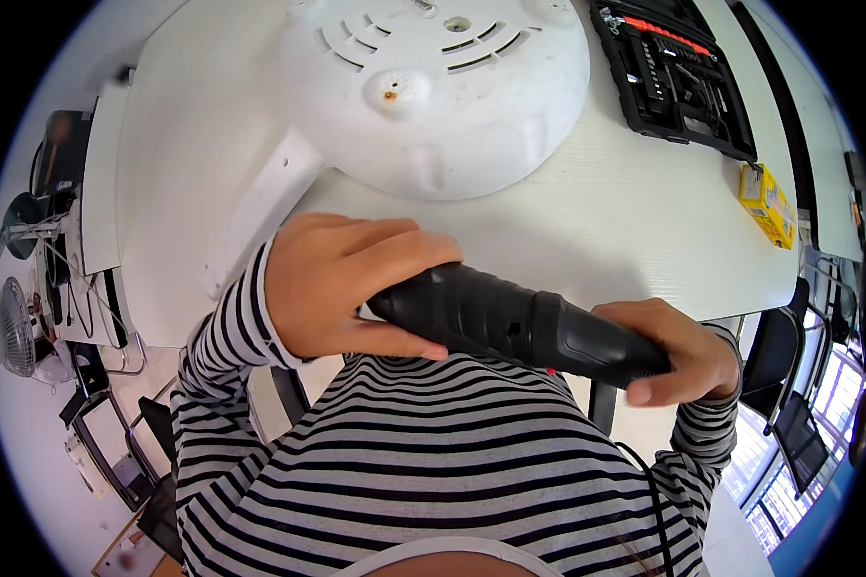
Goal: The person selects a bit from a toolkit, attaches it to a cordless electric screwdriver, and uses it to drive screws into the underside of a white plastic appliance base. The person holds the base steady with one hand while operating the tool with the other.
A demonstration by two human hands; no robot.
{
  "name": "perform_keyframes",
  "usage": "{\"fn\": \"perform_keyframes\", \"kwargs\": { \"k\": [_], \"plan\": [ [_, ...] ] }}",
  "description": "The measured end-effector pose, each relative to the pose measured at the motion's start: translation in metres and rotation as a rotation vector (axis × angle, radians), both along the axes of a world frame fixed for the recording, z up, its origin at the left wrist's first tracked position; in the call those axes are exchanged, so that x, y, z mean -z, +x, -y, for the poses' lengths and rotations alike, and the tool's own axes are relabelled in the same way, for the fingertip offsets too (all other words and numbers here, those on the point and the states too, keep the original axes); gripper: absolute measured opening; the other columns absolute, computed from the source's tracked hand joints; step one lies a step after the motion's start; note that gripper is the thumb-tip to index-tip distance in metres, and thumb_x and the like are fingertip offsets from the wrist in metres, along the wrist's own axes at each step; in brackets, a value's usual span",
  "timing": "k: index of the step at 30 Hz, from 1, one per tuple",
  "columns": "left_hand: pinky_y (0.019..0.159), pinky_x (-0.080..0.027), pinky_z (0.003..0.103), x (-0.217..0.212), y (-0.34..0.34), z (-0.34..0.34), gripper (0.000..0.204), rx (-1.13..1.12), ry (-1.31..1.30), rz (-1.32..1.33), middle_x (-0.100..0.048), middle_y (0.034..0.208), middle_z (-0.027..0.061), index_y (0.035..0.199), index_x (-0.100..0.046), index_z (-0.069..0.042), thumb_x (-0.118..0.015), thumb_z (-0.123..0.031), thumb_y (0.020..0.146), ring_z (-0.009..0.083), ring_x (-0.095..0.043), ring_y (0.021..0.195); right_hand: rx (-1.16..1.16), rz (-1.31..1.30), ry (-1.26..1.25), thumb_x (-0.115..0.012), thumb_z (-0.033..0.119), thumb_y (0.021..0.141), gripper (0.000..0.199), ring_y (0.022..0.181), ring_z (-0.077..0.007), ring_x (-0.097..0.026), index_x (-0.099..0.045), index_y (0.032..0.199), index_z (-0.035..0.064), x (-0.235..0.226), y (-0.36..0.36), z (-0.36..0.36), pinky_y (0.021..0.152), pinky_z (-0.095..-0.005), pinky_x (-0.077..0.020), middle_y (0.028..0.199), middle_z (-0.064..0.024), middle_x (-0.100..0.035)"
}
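Across my front, over the table's near edge, I hold a thick black handheld tool [496,317], with a ribbed, jointed body like a cordless screwdriver. My left hand [342,284] is closed round its left end, the thumb below and fingers on top. The right hand [678,351] grips the other end, thumb along the near side. Part of each end is hidden by the hands. Just beyond lies a round white plastic appliance [452,115], underside up, showing curved vent slots and a recessed screw hole with rust. A white bar-shaped part [265,207] juts from its left side.
On the white table [664,221], an open black tool case [674,77] with sockets and a red-handled tool lies far right. A small yellow box [767,207] sits at the right edge. Black chairs [775,351] stand at right; a fan [14,327] is at far left.
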State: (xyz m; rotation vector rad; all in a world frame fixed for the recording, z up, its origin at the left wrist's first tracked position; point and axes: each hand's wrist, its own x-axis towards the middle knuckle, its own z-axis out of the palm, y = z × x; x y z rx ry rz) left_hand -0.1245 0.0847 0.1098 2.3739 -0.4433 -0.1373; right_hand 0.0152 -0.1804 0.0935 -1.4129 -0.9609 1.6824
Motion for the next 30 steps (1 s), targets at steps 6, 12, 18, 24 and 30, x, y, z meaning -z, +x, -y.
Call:
{"fn": "perform_keyframes", "kwargs": {
  "k": [6,12,18,24,30],
  "plan": [
    [0.055,-0.042,0.029,-0.014,0.019,0.003,0.053,0.193,0.185,0.333,-0.058,0.074,0.0084,0.098,-0.057,-0.004,-0.071,-0.037,0.058,0.0225,-0.055,0.057,-0.028,-0.356,-0.201,-0.064,0.006,0.068,0.037,0.060,-0.0113,-0.056,-0.050,0.101,-0.0026,0.008,-0.024,-0.015,0.053,-0.0183,-0.0468,0.080,-0.0086,-0.059],
    [0.081,-0.039,0.035,-0.014,0.027,0.004,0.055,0.146,0.229,0.304,-0.058,0.083,0.0040,0.100,-0.057,-0.008,-0.072,-0.037,0.057,0.0227,-0.054,0.077,0.237,-0.612,-0.156,-0.062,0.008,0.070,0.034,0.052,-0.0096,-0.051,-0.049,0.099,-0.0038,0.013,-0.037,-0.009,0.045,-0.0186,-0.0432,0.078,-0.0093,-0.058],
    [0.092,-0.036,0.040,-0.012,0.015,0.008,0.059,-0.100,0.217,0.530,-0.054,0.107,0.0139,0.104,-0.056,-0.004,-0.074,-0.030,0.055,0.0301,-0.050,0.103,0.365,-0.808,-0.048,-0.060,0.009,0.069,0.037,0.052,-0.0104,-0.051,-0.047,0.100,-0.0060,0.018,-0.047,0.007,0.043,-0.0186,-0.0420,0.076,-0.0126,-0.055],
    [0.090,-0.038,0.039,0.011,-0.003,0.020,0.050,-0.384,-0.078,0.711,-0.047,0.116,0.0213,0.106,-0.054,0.000,-0.069,-0.011,0.060,0.0340,-0.045,0.108,0.457,-0.795,0.072,-0.062,0.012,0.066,0.043,0.049,-0.0112,-0.051,-0.045,0.100,-0.0072,0.016,-0.050,0.016,0.043,-0.0188,-0.0425,0.072,-0.0103,-0.053],
    [0.091,-0.036,0.044,0.037,-0.013,0.035,0.047,-0.388,-0.243,0.596,-0.045,0.115,0.0221,0.107,-0.049,0.001,-0.064,-0.003,0.063,0.0362,-0.043,0.110,0.516,-0.522,0.065,-0.061,0.006,0.063,0.038,0.050,-0.0107,-0.052,-0.049,0.097,-0.0065,0.006,-0.051,0.021,0.047,-0.0205,-0.0430,0.066,-0.0063,-0.053]
  ]
}}
